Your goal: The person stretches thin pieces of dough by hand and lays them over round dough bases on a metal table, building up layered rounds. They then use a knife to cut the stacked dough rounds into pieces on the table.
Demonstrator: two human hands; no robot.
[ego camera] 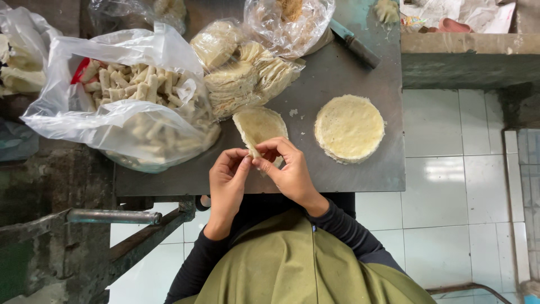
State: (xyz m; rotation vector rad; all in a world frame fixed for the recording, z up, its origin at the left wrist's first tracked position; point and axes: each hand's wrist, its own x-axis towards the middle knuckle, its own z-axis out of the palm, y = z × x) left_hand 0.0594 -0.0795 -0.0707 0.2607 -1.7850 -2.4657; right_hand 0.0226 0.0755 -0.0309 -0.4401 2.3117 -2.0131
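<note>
My left hand [227, 181] and my right hand [286, 170] meet over the near edge of a grey metal table [360, 174]. Both pinch the near edge of a thin pale round dough sheet [259, 125], which lifts away from me above the table. To the right lies a flat round stack of the same pale sheets [349, 128]. Just beyond the sheet sit clear bags of stacked round sheets [242, 73].
A big clear plastic bag of pale rolled sticks [129, 95] fills the table's left side. A knife with a dark handle [355, 45] lies at the back. White floor tiles [450, 191] spread to the right. A metal bar [112, 217] juts out at lower left.
</note>
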